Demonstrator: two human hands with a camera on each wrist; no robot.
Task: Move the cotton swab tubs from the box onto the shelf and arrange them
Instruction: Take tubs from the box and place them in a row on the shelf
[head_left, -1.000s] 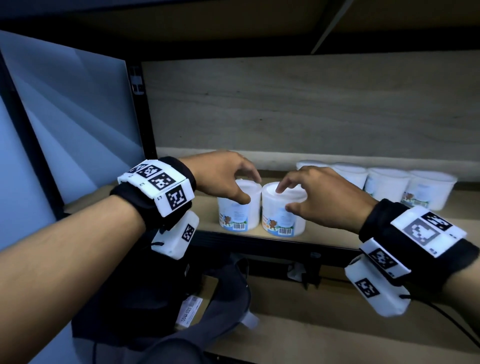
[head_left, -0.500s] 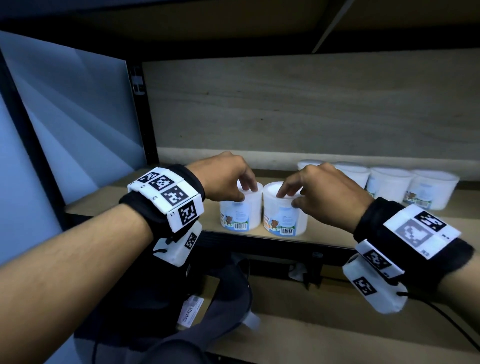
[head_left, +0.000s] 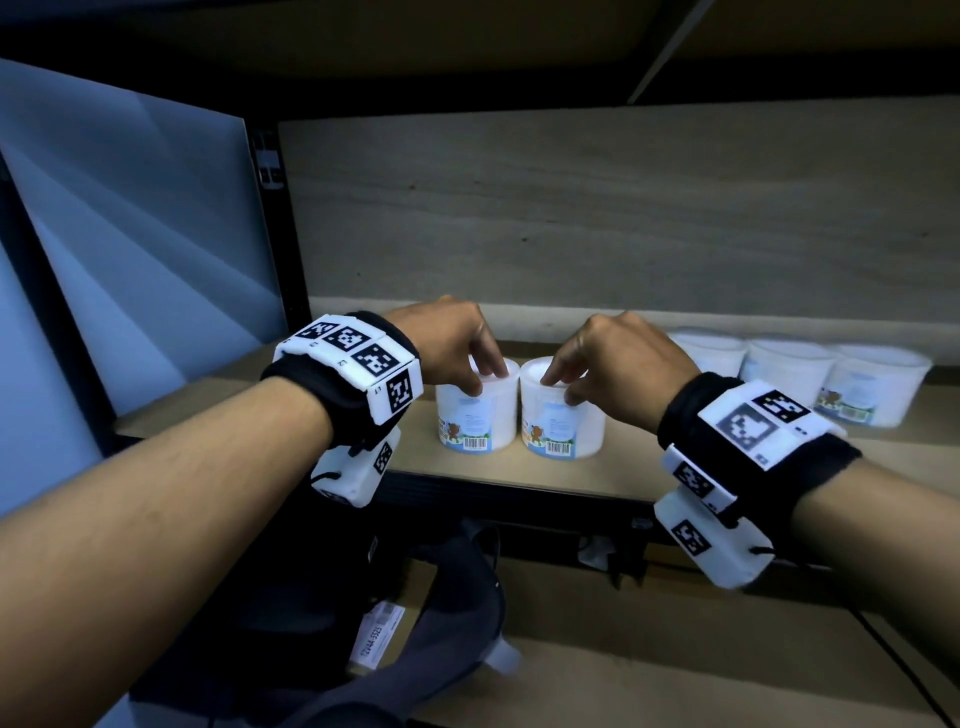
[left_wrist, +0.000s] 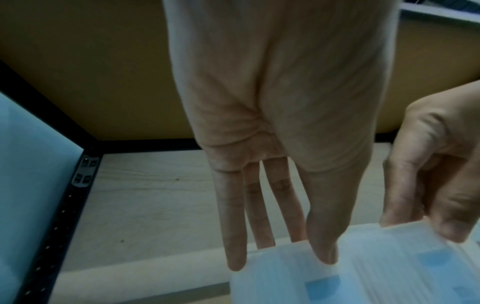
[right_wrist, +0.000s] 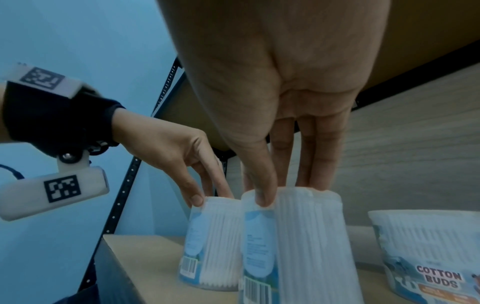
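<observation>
Two white cotton swab tubs stand side by side near the front edge of the wooden shelf (head_left: 675, 470). My left hand (head_left: 485, 375) comes down on the left tub (head_left: 478, 421), thumb at its near rim and fingers over the lid. My right hand (head_left: 558, 387) pinches the rim of the right tub (head_left: 563, 428) the same way. The right wrist view shows my right hand (right_wrist: 280, 191) on the right tub (right_wrist: 306, 246), and my left hand (right_wrist: 207, 193) on the left tub (right_wrist: 213, 236). In the left wrist view my left hand (left_wrist: 285, 246) touches the lid of the left tub (left_wrist: 272, 275).
Several more tubs (head_left: 789, 369) stand in a row at the back right of the shelf. A black upright post (head_left: 270, 208) and a pale wall panel (head_left: 130, 234) close the left side. Below are a lower shelf (head_left: 649, 686) and dark fabric with a label (head_left: 447, 613).
Both wrists have risen, and the fingers have turned downward from lying over the lids to fingertips at the rims. The two tubs stay in about the same place.
</observation>
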